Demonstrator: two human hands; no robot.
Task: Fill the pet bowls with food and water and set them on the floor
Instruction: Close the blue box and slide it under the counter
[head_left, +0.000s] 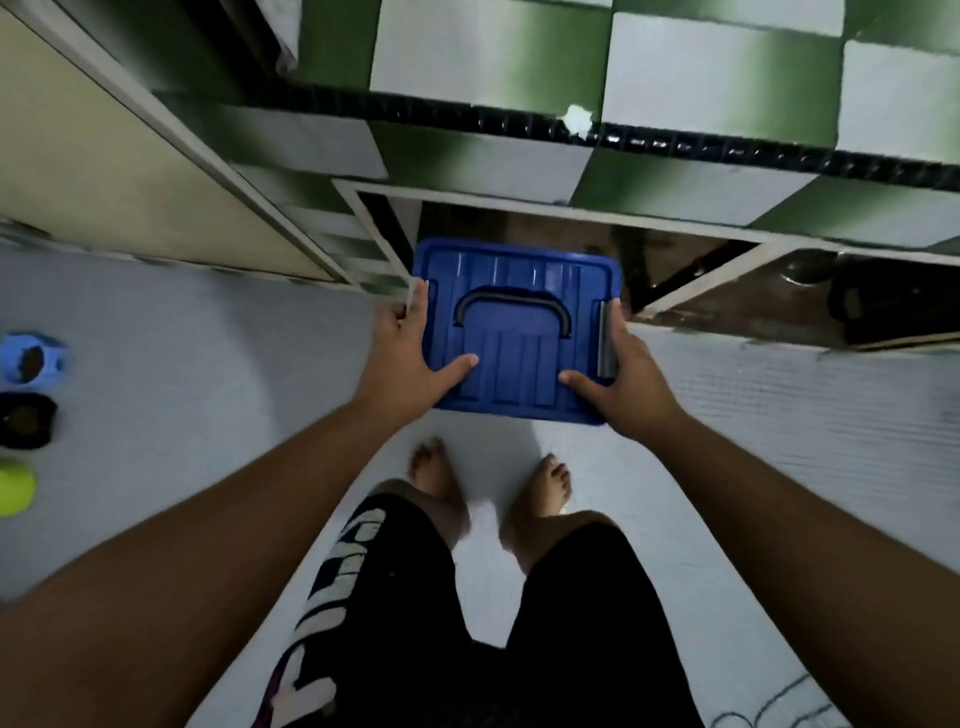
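A blue lidded plastic box (519, 291) with a dark folding handle on its lid is held in front of an open low cupboard. My left hand (410, 358) grips its left side, thumb lying on the lid. My right hand (621, 382) grips the right side by a grey latch, thumb also on the lid. At the far left of the floor stand a blue pet bowl (32, 359) with dark food in it, a black bowl (26, 420) and a yellow-green bowl (15, 489). What the black and yellow-green bowls hold is unclear.
The cupboard opening (519, 223) is dark, under a green-and-white tiled counter front (675, 78). A cupboard door (769, 306) stands open to the right, a beige door (104, 156) at the left. My bare feet (436, 478) stand on the pale floor below the box.
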